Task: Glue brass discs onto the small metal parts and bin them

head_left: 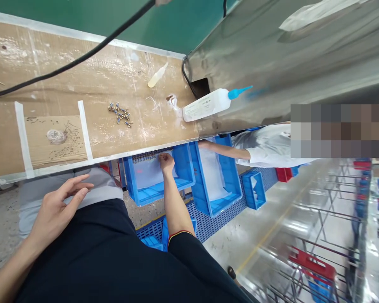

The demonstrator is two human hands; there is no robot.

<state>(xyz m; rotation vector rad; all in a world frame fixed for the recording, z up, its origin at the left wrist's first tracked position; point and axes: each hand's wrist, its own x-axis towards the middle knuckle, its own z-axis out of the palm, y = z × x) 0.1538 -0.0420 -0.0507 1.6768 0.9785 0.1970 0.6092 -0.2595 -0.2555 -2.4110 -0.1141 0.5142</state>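
My left hand (58, 208) hovers open over my lap, fingers spread, holding nothing, just below the workbench edge. My right hand (166, 162) reaches down under the bench into a blue plastic bin (185, 170). Its fingers are curled on a clear bag of small parts (148, 172) lying in that bin; what exactly they pinch is too small to tell. On the wooden workbench (97, 84) above lies a small pile of metal screws or fittings (120, 113).
A white squeeze bottle with a blue nozzle (208, 104) lies by a steel machine housing (287, 54). A black cable (76, 59) crosses the bench. A second blue bin (230, 176) holds another person's arm (227, 150). More blue crates sit on the floor.
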